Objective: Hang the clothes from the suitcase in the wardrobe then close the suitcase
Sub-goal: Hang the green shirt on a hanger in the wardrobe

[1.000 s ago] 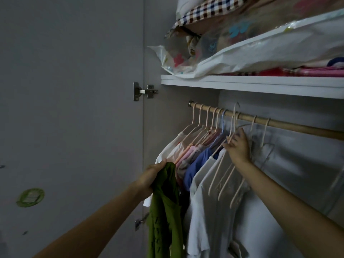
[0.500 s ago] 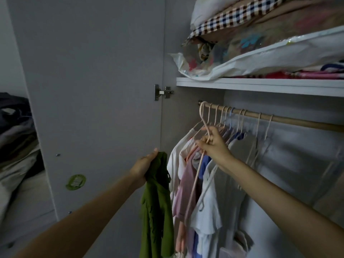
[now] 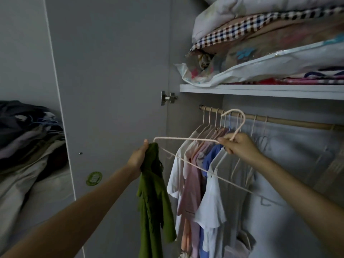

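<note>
Up front, the right hand (image 3: pixel 240 146) pinched a bare pink hanger (image 3: pixel 188 140) at its neck, fingers curled round the wire, hook standing up toward 12 o'clock in front of the wooden rail (image 3: pixel 279 121). The hanger's near shoulder reached out toward 9 o'clock, its tip just beside the left hand (image 3: pixel 138 157); whether it touched the cloth there was hard to tell in the dim light. The left hand gripped a green garment (image 3: pixel 154 202) bunched at its top, thumb up, the rest hanging limp toward 6 o'clock. Behind both, at 3 o'clock from the garment, white, pink and blue hung clothes (image 3: pixel 201 174) crowded the rail's left end. Above, at 12 to 1 o'clock, a white shelf (image 3: pixel 260 90) carried stacked bedding (image 3: pixel 260 34). The wardrobe door (image 3: pixel 111 81) stood open at 10 o'clock, a green sticker (image 3: pixel 94 178) low on it. A heap of dark clothing (image 3: pixel 28 136) lay at 9 o'clock.
</note>
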